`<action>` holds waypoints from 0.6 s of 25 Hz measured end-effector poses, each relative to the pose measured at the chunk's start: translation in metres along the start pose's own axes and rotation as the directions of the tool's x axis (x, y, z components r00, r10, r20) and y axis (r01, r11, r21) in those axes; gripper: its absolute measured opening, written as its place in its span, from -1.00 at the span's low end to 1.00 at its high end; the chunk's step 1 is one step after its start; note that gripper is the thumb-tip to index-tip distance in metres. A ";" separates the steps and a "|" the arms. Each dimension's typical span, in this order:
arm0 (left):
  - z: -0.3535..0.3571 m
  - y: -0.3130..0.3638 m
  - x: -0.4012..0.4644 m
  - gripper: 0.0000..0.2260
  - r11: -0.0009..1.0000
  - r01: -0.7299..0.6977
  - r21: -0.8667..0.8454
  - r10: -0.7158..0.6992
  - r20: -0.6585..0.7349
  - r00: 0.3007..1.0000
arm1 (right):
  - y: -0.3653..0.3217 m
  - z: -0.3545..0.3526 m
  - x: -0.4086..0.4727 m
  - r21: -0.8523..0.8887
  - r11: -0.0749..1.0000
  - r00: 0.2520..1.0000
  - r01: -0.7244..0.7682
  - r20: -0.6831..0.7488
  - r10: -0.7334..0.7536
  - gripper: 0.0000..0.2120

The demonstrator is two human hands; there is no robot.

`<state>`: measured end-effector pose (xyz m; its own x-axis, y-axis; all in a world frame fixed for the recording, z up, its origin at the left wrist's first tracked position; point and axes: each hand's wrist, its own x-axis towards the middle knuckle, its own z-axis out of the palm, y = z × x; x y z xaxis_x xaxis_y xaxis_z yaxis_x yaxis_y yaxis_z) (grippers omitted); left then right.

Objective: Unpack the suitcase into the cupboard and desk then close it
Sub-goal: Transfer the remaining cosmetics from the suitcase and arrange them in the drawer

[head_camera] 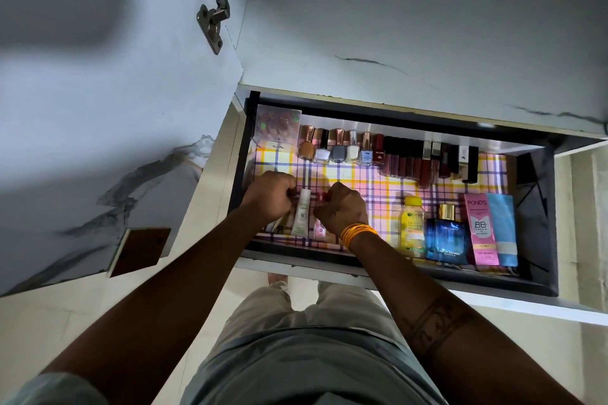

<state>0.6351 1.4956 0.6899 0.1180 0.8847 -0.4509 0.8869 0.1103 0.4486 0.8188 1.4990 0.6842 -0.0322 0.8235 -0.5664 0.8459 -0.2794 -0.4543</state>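
Hinge [214, 10] hardware hangs on the open cupboard door [98, 92], up and well left of both hands. Left hand [269, 196] sits at the drawer's [493, 268] near-left corner, fingers curled into a loose fist beside a white tube [302, 214]; it touches the tube's left side, though whether it grips the tube or the small items under the knuckles cannot be told. The tube lies between the two hands, its long axis running away from the person, cap at the far end. Right hand [342, 207], bangles [357, 233] at the wrist, is likewise curled, pinching something small and red at the fingertips just right of the tube's cap; what it is stays unclear. Both hands are about equally near the tube.

Beyond the hands, along the drawer's back edge, stands a row of nail polish [335, 149], then lip colours [424, 159]. Right of the right hand, along the front edge, lie a yellow bottle [413, 223], a blue perfume box [444, 240] and a pink cream box [480, 227]. The suitcase is not in view. The likely step is lining small cosmetics up in the empty near-left stretch.
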 end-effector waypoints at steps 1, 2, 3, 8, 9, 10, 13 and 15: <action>0.001 0.000 0.001 -0.78 1.000 -0.013 -0.009 0.013 -0.009 1.000 | 0.000 0.001 -0.001 0.014 1.000 1.000 -0.010 -0.006 0.010 -0.70; 0.001 0.000 0.000 -0.79 1.000 -0.019 -0.020 0.019 -0.015 1.000 | 0.001 0.002 -0.001 0.019 1.000 1.000 -0.015 -0.008 0.016 -0.70; 0.002 0.000 -0.001 -0.81 0.999 -0.018 -0.043 0.017 -0.024 1.000 | 0.003 0.002 -0.002 0.027 0.999 1.000 -0.020 -0.010 0.020 -0.71; -0.002 0.005 -0.008 -0.91 0.951 -0.009 -0.308 -0.039 -0.150 0.988 | 0.007 -0.010 -0.008 0.144 0.989 0.992 -0.042 -0.113 0.059 -0.74; -0.005 0.008 -0.009 -0.90 0.931 -0.004 -0.364 -0.060 -0.165 0.984 | 0.007 -0.013 -0.010 0.184 0.982 0.990 -0.035 -0.127 0.059 -0.76; -0.009 0.010 -0.010 -0.91 0.904 0.006 -0.428 -0.086 -0.169 0.982 | 0.005 -0.017 -0.013 0.242 0.970 0.991 -0.022 -0.126 0.054 -0.77; -0.029 0.026 -0.016 -0.93 0.780 -0.033 -0.625 -0.097 -0.173 0.980 | -0.003 -0.031 -0.028 0.443 0.896 0.985 0.024 -0.161 0.054 -0.77; -0.040 0.035 -0.022 -0.94 0.686 -0.080 -0.723 -0.088 -0.191 0.978 | -0.014 -0.043 -0.043 0.549 0.833 0.974 0.070 -0.219 0.063 -0.77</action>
<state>0.6460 1.4979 0.7469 -0.0475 0.9417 -0.3330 0.2765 0.3327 0.9016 0.8316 1.4886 0.7448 0.1380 0.8923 -0.4297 0.4099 -0.4464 -0.7954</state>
